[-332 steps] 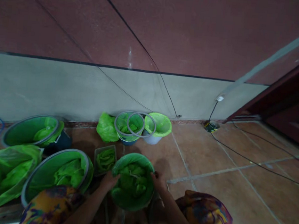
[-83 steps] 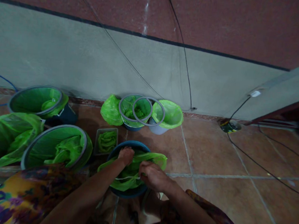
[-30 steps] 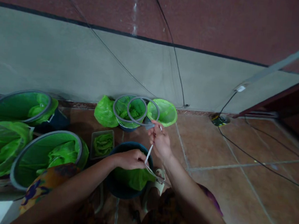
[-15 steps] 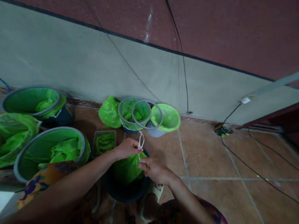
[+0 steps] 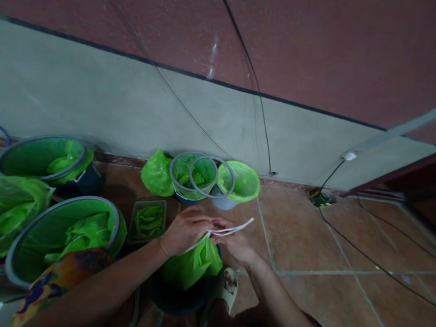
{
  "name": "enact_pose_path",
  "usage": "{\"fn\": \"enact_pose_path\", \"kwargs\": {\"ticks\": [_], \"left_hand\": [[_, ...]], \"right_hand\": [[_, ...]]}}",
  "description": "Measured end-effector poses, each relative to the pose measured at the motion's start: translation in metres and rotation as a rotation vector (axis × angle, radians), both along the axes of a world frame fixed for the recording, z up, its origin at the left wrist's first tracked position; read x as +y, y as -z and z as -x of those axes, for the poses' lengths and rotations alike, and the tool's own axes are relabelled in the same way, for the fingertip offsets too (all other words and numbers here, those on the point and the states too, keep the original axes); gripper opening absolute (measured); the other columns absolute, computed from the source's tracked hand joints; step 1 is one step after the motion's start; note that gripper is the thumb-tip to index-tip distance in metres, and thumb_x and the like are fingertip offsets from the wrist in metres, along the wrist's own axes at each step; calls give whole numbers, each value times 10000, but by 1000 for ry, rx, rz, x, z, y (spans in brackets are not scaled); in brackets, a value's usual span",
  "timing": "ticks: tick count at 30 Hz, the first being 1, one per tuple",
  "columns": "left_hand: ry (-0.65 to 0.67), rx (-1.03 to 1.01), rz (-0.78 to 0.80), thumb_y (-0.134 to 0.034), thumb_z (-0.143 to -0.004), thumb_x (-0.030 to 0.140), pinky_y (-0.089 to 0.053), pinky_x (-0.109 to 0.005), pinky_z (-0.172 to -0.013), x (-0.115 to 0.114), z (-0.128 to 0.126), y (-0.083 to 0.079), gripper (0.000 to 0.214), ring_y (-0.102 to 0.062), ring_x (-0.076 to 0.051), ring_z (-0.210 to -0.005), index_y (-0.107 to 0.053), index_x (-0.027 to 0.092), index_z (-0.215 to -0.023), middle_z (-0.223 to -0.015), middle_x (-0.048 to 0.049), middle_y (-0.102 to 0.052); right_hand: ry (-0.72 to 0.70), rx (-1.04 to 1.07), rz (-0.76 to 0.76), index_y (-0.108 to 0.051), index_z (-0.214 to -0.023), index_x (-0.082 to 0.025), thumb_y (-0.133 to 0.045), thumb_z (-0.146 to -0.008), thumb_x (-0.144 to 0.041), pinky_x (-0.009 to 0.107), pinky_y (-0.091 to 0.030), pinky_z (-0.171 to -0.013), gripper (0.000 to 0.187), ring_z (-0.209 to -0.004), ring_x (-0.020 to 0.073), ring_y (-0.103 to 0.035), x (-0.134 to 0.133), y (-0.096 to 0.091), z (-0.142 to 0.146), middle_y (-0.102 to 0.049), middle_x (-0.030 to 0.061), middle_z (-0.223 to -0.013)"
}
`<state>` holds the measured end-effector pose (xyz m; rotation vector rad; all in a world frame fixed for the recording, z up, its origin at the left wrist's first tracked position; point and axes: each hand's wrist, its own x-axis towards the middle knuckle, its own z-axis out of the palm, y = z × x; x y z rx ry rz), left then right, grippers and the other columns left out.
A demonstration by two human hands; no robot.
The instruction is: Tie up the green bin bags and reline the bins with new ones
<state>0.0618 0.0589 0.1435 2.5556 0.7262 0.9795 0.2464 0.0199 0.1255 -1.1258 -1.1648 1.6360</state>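
L hand (image 5: 184,230) fingers pinched on bag (image 5: 194,264) neck, R hand (image 5: 238,244) fingers clamped on tie (image 5: 235,229), over bucket (image 5: 179,300). Bag looks soft, light, slippery; best gripped at neck.

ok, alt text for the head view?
Left hand and right hand hold a white string at the gathered top of a green bag in a dark bucket. More green-lined buckets stand nearby on the tiled floor.
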Motion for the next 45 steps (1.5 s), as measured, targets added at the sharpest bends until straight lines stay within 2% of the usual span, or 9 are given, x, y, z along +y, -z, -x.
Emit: {"fn": "enact_pose_path", "kwargs": {"ticks": [8, 15, 18, 22, 27, 31, 34, 39, 45], "left_hand": [[-91, -161, 273, -531, -896, 168, -515, -231, -800, -6, -2, 4, 212, -674, -129, -876, -735, 210, -938, -935, -37, -723], [-336, 75, 458, -489, -851, 126, -477, -276, -814, -2, 1, 4, 235, -674, -172, -863, -714, 190, -837, -895, -42, -739], [-450, 198, 610, -476, -848, 158, -465, -278, -755, 7, 10, 3, 240, -663, -183, -801, -701, 174, -768, -816, -53, -727], [-428, 343, 792, -481, -850, 215, -438, -267, -692, 16, 17, 7, 259, -633, -179, -725, -698, 165, -718, -718, -54, -695], [-514, 412, 799, -446, -852, 212, -401, -274, -666, 19, 14, 12, 302, -599, -175, -697, -671, 166, -656, -724, -70, -677], [-531, 244, 905, -459, -780, 191, -356, -265, -593, 20, 11, 13, 284, -530, -150, -583, -593, 175, -530, -535, -20, -557], [-545, -72, 1130, -482, -721, 248, -287, -247, -500, 17, 8, 12, 228, -410, -110, -464, -557, 178, -516, -438, 26, -440], [-319, -566, 1505, -561, -651, 310, -192, -203, -425, 8, 1, 4, 278, -309, -31, -411, -372, 183, -491, -617, -14, -608], [-86, -392, 1487, -721, -656, 413, -355, -203, -480, 3, 0, -3, 292, -477, -75, -479, -605, 144, -667, -539, 38, -533]], "right_hand": [[97, -44, 36, -698, -868, -197, -770, -656, -468, 258, -422, -586, 351, -680, 148, -570, 0, 4, 5, -681, 46, -839], [28, -954, -191, -604, -729, -190, -483, -844, -244, 276, -382, -663, 176, -697, 160, -559, 3, -15, -5, -619, 45, -729], [-15, -1135, -156, -583, -708, -191, -469, -834, -197, 267, -376, -672, 170, -733, 162, -560, 2, -19, -19, -632, 61, -757], [-180, -912, -37, -533, -639, -190, -393, -850, -182, 241, -373, -589, 253, -611, 131, -530, 1, -16, -35, -594, 23, -656], [-218, -753, 14, -576, -644, -174, -370, -852, -188, 211, -371, -542, 293, -544, 101, -504, 1, -11, -40, -569, -6, -596], [-270, -796, 147, -596, -628, -165, -445, -762, -147, 192, -341, -477, 203, -484, 86, -483, 1, -11, -44, -545, -20, -541], [-304, -903, 200, -562, -542, -163, -498, -696, -130, 201, -315, -432, 170, -422, 90, -471, 1, -9, -44, -506, -21, -462], [-236, -820, 228, -547, -511, -170, -516, -675, -158, 225, -333, -416, 167, -402, 120, -484, -1, -9, -42, -502, -10, -432], [-231, -296, -29, -576, -634, -174, -452, -778, -260, 230, -442, -584, 208, -572, 111, -524, 3, -50, -31, -571, 2, -625]]}}
